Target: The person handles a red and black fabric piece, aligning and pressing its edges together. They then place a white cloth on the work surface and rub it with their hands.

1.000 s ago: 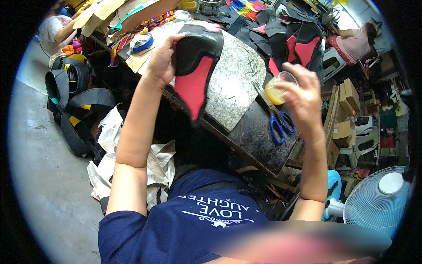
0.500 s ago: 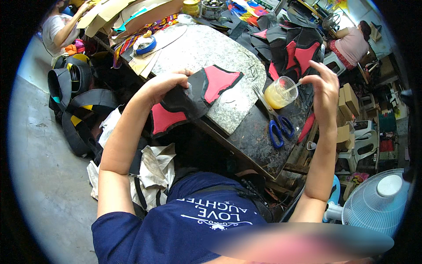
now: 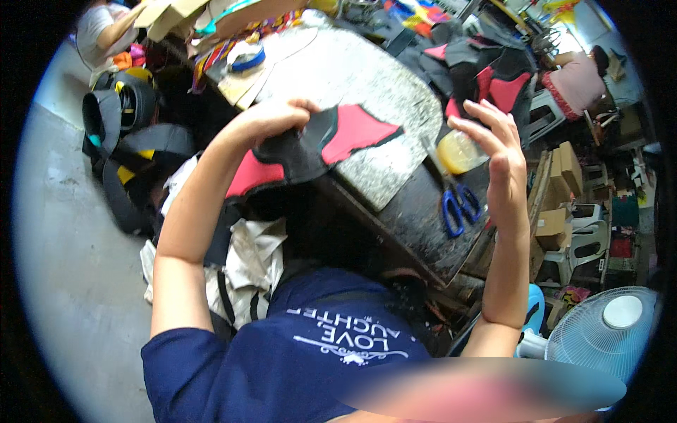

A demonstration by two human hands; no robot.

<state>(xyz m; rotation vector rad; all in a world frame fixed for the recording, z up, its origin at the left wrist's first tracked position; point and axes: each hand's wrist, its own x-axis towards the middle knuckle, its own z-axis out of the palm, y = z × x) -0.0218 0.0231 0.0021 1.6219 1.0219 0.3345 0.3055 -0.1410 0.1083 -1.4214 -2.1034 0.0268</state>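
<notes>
My left hand (image 3: pixel 271 121) pinches a black fabric cut-out with pink panels (image 3: pixel 358 132), like a shoe upper. The cut-out spans the near edge of a speckled stone slab (image 3: pixel 386 176), and one pink end hangs off the table. My right hand (image 3: pixel 499 158) is raised over the table's right side with its fingers stretched out, and I see nothing in it. Behind its fingers is a clear plastic jar of yellowish paste (image 3: pixel 457 153), partly covered; the stick seen in it earlier is hidden. Blue-handled scissors (image 3: pixel 460 206) lie just below the jar.
Black and pink cut pieces (image 3: pixel 486 74) are heaped at the far right of the dark table (image 3: pixel 416 233). A blue tape roll (image 3: pixel 247 59) lies far left. Black strips (image 3: pixel 151 148) are piled left on the floor. A fan (image 3: pixel 606 338) stands lower right. Two people sit farther off.
My right hand has moved left, its fingers straightening and now partly covering the jar. The left hand still holds the cut-out, turned slightly. The whole view has shifted a little.
</notes>
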